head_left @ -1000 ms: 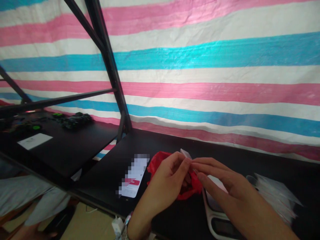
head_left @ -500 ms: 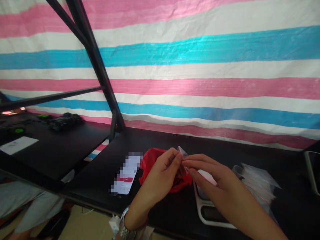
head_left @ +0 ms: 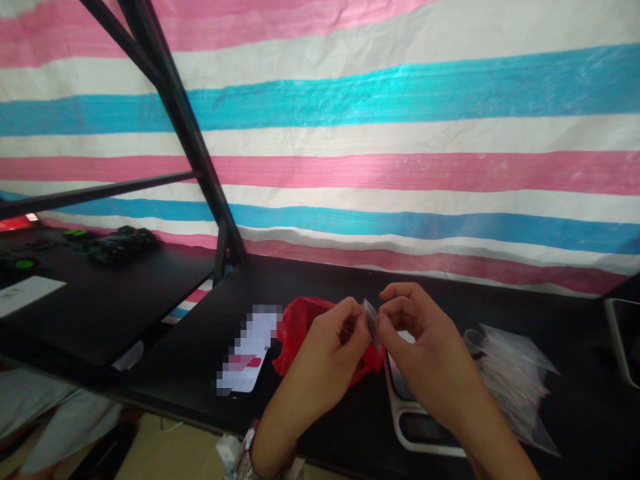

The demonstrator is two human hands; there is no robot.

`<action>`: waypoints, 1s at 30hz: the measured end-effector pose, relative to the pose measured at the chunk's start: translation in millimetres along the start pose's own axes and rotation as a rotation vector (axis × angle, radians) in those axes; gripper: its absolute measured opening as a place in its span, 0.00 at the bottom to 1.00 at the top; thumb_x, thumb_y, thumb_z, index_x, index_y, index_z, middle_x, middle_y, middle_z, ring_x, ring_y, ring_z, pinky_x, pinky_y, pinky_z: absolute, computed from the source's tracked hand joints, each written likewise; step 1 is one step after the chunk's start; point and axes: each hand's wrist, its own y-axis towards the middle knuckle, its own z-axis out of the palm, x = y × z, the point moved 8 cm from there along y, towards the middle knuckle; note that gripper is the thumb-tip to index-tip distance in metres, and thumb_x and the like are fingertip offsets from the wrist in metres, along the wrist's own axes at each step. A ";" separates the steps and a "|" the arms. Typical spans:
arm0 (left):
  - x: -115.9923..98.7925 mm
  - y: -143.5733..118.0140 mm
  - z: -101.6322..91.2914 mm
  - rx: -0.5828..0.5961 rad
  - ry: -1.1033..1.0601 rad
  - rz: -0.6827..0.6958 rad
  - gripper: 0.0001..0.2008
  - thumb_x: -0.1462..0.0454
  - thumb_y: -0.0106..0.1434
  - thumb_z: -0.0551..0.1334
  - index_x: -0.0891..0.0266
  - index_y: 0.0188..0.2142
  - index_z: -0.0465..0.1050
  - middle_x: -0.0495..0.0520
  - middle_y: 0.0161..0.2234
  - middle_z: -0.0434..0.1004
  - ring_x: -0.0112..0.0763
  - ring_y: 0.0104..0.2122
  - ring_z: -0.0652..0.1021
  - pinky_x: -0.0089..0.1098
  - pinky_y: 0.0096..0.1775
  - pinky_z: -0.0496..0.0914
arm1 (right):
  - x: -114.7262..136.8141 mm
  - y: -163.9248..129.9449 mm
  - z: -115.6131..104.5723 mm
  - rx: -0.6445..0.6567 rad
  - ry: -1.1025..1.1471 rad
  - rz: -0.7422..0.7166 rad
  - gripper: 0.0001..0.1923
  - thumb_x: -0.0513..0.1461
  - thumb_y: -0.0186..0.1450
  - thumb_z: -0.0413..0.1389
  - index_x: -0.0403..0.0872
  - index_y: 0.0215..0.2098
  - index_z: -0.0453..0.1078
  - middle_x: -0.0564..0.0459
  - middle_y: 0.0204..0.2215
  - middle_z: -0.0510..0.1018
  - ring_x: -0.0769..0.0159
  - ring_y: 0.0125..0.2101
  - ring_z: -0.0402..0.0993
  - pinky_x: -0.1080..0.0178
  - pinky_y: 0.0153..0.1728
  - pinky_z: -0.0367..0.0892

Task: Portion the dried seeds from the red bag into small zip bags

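Left hand (head_left: pixel 336 340) and right hand (head_left: pixel 417 347) meet at chest height, each pinching one small clear plastic pouch (head_left: pixel 371 319) between thumb and fingertips; it stands edge-on, long axis roughly upright, equally near both hands. Below sits one white digital scale (head_left: pixel 407 427) (partly hidden by the right hand). One crumpled red plastic bag (head_left: pixel 300 323) lies left, one loose stack of clear pouches (head_left: pixel 510 373) right, on the black worktop (head_left: pixel 500 300).

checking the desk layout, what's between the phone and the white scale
In the head view, a crumpled red plastic bag lies between the phone and the white scale; the left hand hangs over its right part.
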 end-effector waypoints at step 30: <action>11.9 -12.7 -66.5 -0.181 0.807 0.094 0.09 0.68 0.72 0.65 0.55 0.48 0.82 0.53 0.50 0.84 0.49 0.54 0.72 0.50 0.57 0.66 | -20.2 16.0 55.4 0.177 -0.269 -0.048 0.16 0.37 0.63 0.59 0.49 0.47 0.83 0.47 0.43 0.88 0.55 0.44 0.85 0.53 0.54 0.75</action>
